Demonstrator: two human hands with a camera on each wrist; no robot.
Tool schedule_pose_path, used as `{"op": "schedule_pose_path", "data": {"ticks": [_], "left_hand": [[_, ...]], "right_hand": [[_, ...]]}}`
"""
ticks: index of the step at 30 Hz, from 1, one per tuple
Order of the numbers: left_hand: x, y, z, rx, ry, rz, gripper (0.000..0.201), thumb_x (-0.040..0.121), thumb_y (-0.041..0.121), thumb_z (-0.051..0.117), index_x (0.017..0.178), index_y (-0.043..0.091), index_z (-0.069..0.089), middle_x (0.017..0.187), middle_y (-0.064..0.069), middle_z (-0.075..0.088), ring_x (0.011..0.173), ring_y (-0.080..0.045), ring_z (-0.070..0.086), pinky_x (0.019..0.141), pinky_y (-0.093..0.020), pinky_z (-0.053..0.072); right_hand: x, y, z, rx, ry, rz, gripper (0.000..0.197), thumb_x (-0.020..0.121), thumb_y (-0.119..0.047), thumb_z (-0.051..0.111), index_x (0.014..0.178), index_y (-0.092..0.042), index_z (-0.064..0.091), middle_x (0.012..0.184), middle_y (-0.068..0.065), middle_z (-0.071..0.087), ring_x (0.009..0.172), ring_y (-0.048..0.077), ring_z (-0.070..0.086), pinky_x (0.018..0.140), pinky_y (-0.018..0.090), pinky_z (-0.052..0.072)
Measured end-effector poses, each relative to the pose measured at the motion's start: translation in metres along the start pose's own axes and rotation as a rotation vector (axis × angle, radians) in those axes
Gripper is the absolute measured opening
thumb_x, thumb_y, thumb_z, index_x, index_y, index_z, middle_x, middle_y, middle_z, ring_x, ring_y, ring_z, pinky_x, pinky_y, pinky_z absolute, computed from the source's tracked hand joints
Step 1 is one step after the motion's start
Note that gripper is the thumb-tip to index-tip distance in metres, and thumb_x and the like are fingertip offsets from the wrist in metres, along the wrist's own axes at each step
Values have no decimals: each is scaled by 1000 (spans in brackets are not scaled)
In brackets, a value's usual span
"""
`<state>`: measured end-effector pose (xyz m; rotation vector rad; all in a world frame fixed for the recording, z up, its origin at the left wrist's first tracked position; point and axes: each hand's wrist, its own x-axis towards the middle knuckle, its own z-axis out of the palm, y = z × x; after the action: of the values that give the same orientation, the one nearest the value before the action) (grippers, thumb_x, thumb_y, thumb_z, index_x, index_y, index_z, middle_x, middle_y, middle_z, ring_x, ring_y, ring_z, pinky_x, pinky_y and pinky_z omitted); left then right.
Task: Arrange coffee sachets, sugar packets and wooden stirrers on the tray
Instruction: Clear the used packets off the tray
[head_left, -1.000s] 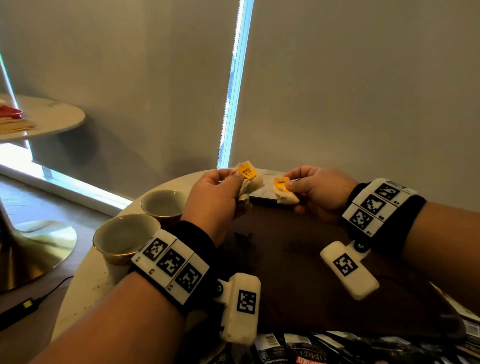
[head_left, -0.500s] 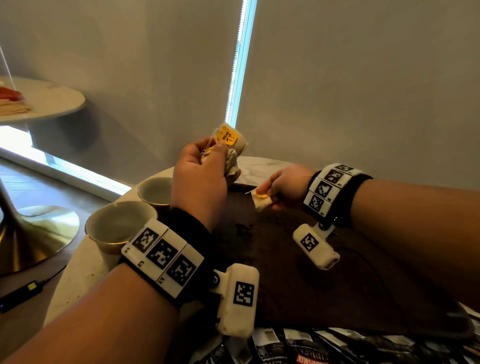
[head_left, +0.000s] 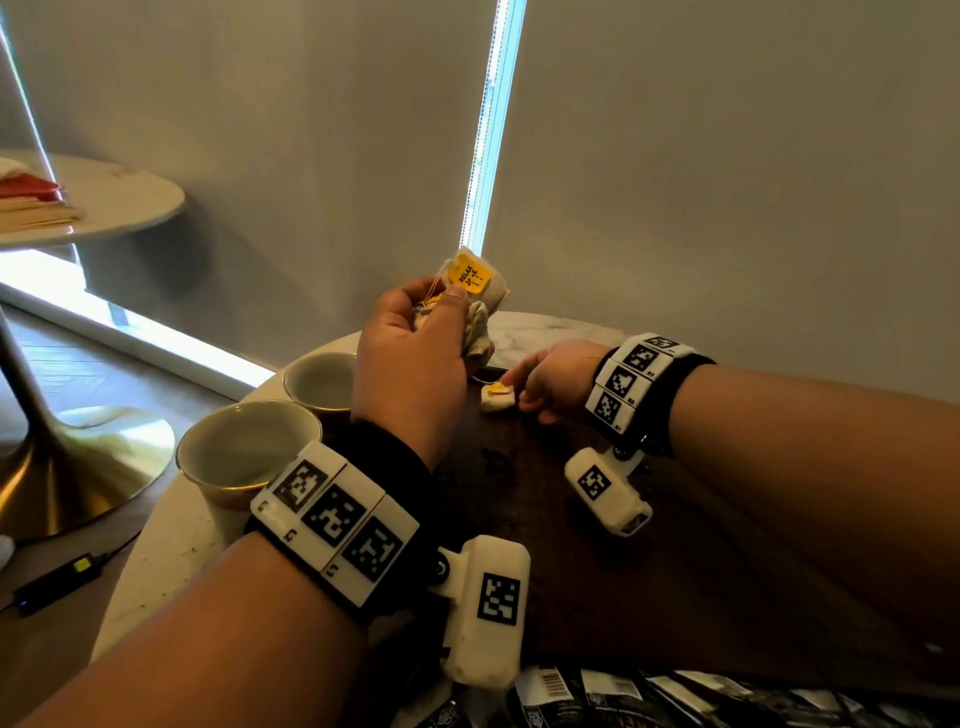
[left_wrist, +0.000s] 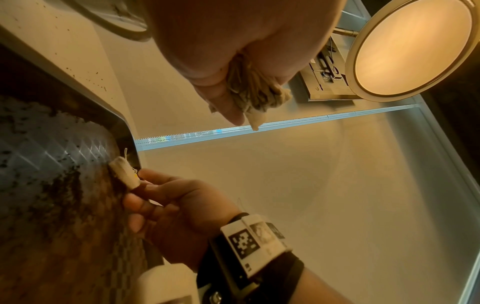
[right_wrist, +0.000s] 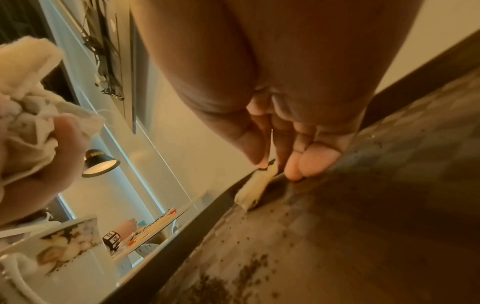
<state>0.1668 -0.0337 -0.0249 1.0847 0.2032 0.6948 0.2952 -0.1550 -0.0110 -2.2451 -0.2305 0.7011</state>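
On the round white marble desk (head_left: 171, 540), a dark textured rectangular tray (head_left: 597, 519) is set. A crumpled bunch of cream tea sachets (head_left: 480, 306) is gripped by the raised left hand (head_left: 410, 364), its yellow tag upward. One small cream sachet (head_left: 497, 399), lying lengthwise along the tray's far edge, is pinched by the right hand (head_left: 558, 379) fingers (right_wrist: 253, 144).

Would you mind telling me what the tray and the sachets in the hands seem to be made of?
Tray: dark, probably wood or laminate, with a faint chequered sheen. Sachets, gripped by the left hand: soft off-white paper or cloth, crumpled, with yellow card tags.
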Motion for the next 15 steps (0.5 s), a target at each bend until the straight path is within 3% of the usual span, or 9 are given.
{"op": "schedule_pose_path", "data": {"ticks": [3,6,9,12,15], "left_hand": [[1,-1,-1,-8,-6,-7,11,97,28,67,108,30,66,105,1,74,92,-16,76,81,-43,63],[0,-1,-1,-9,-10,-13,10,98,27,66,107,30,65,106,2,73,91,-15,76,79,-40,64],[1,0,-2,-18,-7,-16,13,97,27,66,110,30,65,107,0,74,92,-16,75,79,-41,64],[0,0,-2,-17,-8,-18,16,97,28,67,113,28,66,107,1,74,92,-16,76,80,-42,63],[1,-1,-2,-14,-6,-21,17,97,28,68,114,26,66,105,0,75,93,-18,76,81,-45,63]], "right_hand": [[-3,-3,-4,-212,78,-64,32,92,-1,58,122,-12,66,87,4,67,70,15,63,53,26,55],[-14,-7,2,-477,127,-164,35,91,-7,61,121,-25,68,109,0,68,93,16,62,76,28,54],[-29,-10,12,-668,12,-151,44,93,-13,60,134,-29,62,136,-2,58,113,15,55,99,30,42],[-38,-11,21,-922,-75,-108,50,98,-26,57,146,-35,47,152,1,43,135,22,42,108,33,33],[-42,-11,25,-1037,-74,-108,53,99,-33,54,150,-39,40,155,4,40,136,26,41,111,39,34]]}}
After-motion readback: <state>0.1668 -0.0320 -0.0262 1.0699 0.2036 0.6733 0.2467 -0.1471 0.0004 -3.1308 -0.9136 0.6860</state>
